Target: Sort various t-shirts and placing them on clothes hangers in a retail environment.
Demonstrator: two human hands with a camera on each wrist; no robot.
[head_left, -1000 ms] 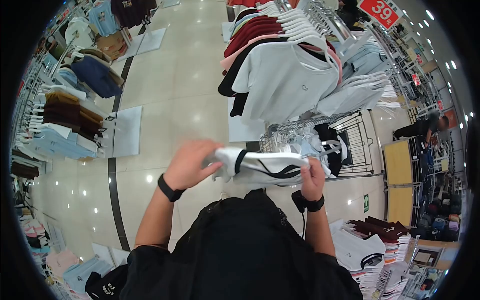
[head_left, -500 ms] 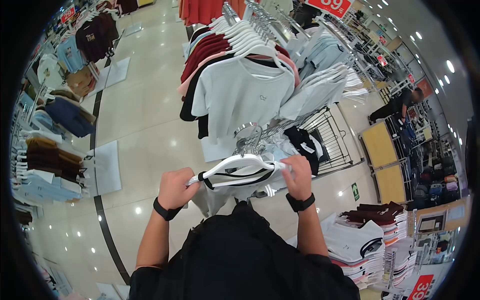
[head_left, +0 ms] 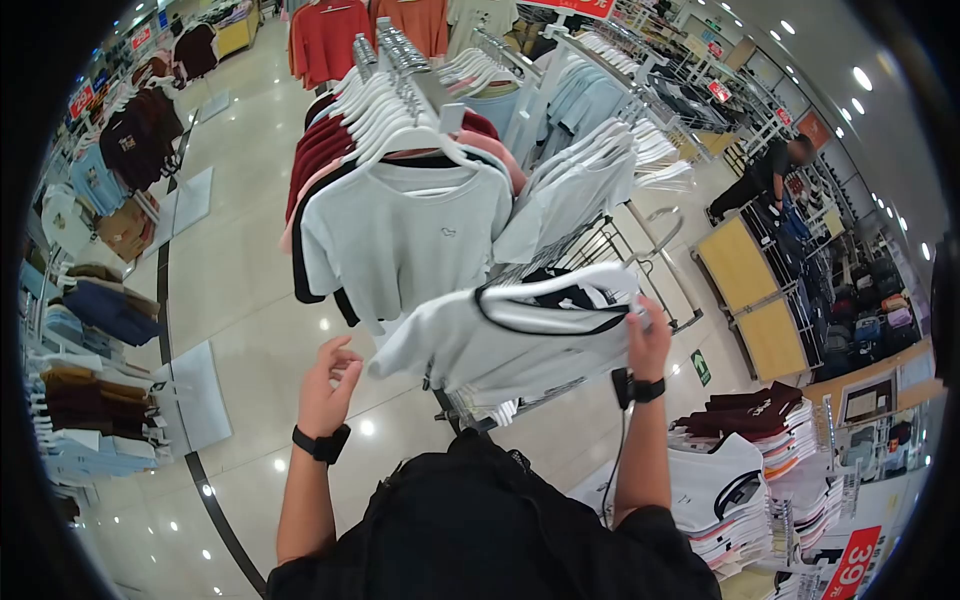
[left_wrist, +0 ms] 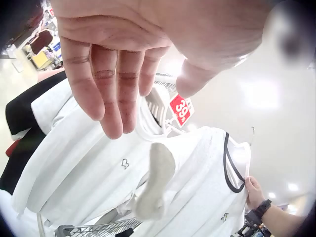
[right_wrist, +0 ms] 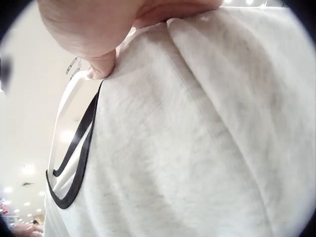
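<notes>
A light grey-white T-shirt with a black neckband hangs on a white hanger in front of my body. My right hand grips it at one shoulder; up close in the right wrist view, the thumb presses the cloth beside the neckband. At the other side, my left hand is off the shirt, its fingers loosely extended and holding nothing. In the left wrist view that palm hangs over the scene, and a small figure shows on the shirt's chest.
Ahead stands a rack of hung T-shirts, a white one foremost. A wire cart with clothes lies partly behind the held shirt. Folded shirts are at the right. Another person leans over goods farther off.
My left hand first moved along the shirt's shoulder and hanger, then let go and drew left. The shirt has swung out wider in my right hand. The view has shifted toward the rack.
</notes>
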